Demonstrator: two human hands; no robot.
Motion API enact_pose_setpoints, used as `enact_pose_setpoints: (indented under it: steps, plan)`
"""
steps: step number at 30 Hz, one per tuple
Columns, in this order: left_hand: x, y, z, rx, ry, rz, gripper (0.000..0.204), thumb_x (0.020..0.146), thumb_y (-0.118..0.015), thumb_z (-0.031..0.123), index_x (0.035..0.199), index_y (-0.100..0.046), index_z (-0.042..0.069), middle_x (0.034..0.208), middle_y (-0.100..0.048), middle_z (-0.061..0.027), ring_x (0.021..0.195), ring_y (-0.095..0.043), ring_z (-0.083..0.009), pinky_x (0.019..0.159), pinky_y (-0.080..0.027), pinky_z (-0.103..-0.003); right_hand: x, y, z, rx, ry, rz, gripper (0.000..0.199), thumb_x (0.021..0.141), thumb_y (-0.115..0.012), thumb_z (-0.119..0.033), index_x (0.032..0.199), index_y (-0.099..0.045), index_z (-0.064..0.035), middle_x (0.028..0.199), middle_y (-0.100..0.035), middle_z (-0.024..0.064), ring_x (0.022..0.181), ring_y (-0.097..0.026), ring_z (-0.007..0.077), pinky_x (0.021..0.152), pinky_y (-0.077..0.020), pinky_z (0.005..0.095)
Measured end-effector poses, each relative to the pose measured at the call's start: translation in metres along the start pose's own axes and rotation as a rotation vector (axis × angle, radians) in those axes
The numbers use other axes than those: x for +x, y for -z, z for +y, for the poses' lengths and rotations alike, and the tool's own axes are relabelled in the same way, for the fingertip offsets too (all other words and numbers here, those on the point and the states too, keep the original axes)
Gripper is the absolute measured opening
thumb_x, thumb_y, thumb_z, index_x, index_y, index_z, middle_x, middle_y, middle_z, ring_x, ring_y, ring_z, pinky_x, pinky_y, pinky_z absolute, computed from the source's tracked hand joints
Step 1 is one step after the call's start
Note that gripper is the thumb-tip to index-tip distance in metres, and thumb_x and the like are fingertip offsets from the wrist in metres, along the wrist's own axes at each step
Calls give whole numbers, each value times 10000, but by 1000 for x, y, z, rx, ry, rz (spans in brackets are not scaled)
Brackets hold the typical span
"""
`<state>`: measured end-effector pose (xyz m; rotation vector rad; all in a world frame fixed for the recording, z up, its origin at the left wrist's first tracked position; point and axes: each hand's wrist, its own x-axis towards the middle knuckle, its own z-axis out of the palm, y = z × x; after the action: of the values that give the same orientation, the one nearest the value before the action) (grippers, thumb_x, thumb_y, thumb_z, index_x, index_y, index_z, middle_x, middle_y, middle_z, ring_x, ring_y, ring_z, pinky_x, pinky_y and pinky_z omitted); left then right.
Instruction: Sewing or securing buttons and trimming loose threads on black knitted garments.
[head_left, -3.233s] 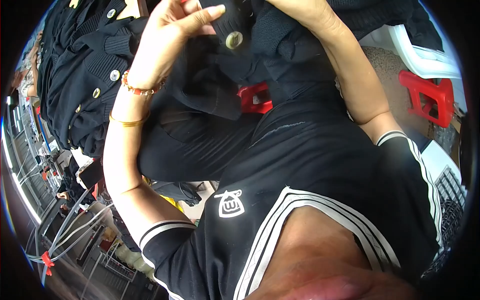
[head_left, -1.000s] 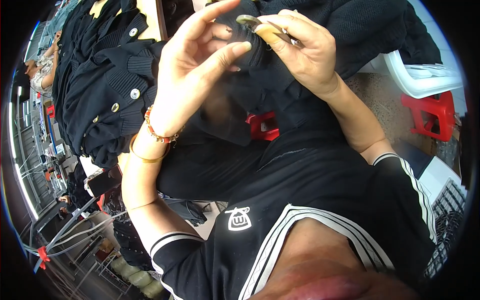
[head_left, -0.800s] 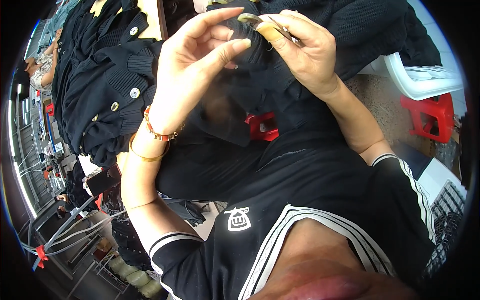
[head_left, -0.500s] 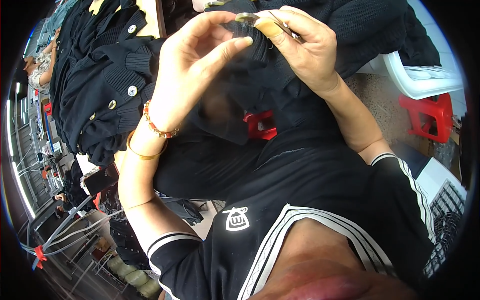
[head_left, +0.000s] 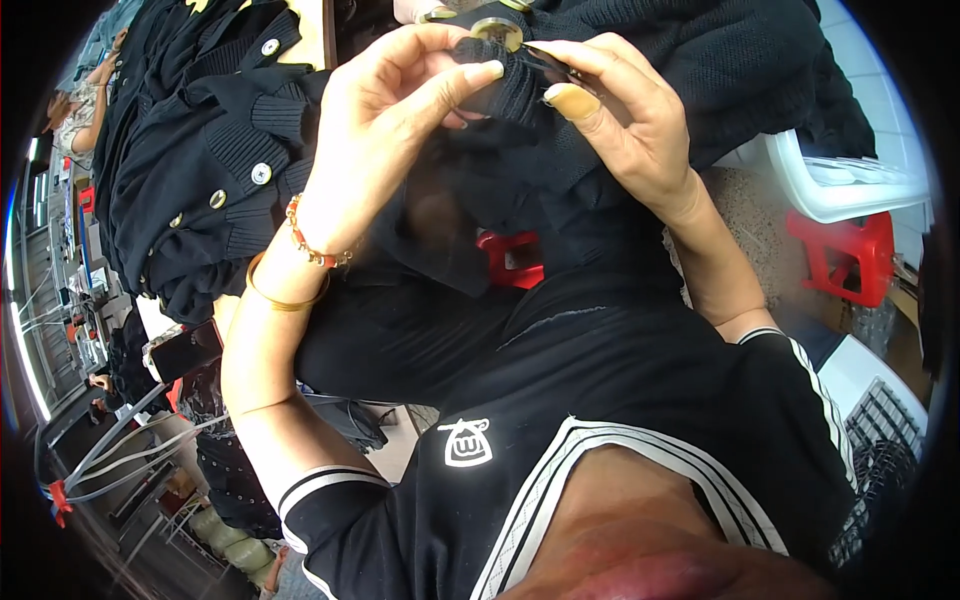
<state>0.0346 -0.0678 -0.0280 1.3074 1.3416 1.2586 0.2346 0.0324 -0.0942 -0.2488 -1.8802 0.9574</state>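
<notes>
My left hand point(head_left: 400, 105) pinches the ribbed edge point(head_left: 510, 92) of a black knit cardigan point(head_left: 560, 160) between thumb and fingers. At that edge a round, shiny button point(head_left: 497, 33) stands up just past the fingertips. Close beside it, my right hand point(head_left: 630, 110) holds a small dark pointed tool point(head_left: 552, 66) between its fingers, its tip toward the button; its exact kind is hard to make out. A yellow cover point(head_left: 573, 101) sits on the right thumb, which is held apart from the fingers. The knit spreads over my lap and beyond both hands.
Buttoned black cardigans point(head_left: 225, 150) are heaped on the left. A white plastic bin point(head_left: 820, 185) stands at the right, over a red stool point(head_left: 850, 255). A dark phone point(head_left: 187, 350) lies at the left. Another person's arm point(head_left: 105, 75) shows at the far left.
My right hand has moved slightly right and down, away from the button, and its thumb has spread from the fingers. The button now shows more of its face. My left hand keeps its pinch.
</notes>
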Motion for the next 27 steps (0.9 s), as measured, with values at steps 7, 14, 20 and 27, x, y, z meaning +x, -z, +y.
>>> enact_pose_setpoints:
  steps: [7, 14, 20, 27]
  plan:
    - [-1, 0, 0, -31, 6, 11, 265, 931, -673, 105, 1164, -628, -15, 910, -709, -27, 788, -661, -69, 702, -535, -199, 3, 2, 0, -79, 59, -15, 274, 871, -748, -143, 1114, -708, -23, 849, -610, 42, 679, -560, 98, 582, -458, 211]
    - [0, -2, -4, -17, -16, -2, 263, 934, -675, 121, 1162, -629, -1, 887, -689, -4, 786, -658, -62, 701, -535, -199, 8, 9, -2, -245, 168, 0, 305, 830, -772, -125, 1109, -711, -19, 854, -632, 60, 696, -608, 127, 602, -491, 227]
    - [0, -1, -6, -20, -20, -3, 290, 921, -700, 140, 1165, -624, 1, 849, -671, 10, 778, -660, -62, 692, -530, -198, 10, 8, -11, -373, 220, 52, 313, 805, -780, -95, 1107, -721, -33, 834, -625, 55, 632, -585, 126, 557, -474, 238]
    - [-1, -1, 0, 55, 17, -39, 287, 950, -637, 62, 1220, -604, -28, 1039, -696, -55, 862, -657, -80, 725, -549, -213, 9, 6, -4, -467, 292, 95, 304, 785, -795, -101, 1076, -735, -38, 818, -627, 38, 626, -584, 125, 547, -477, 243]
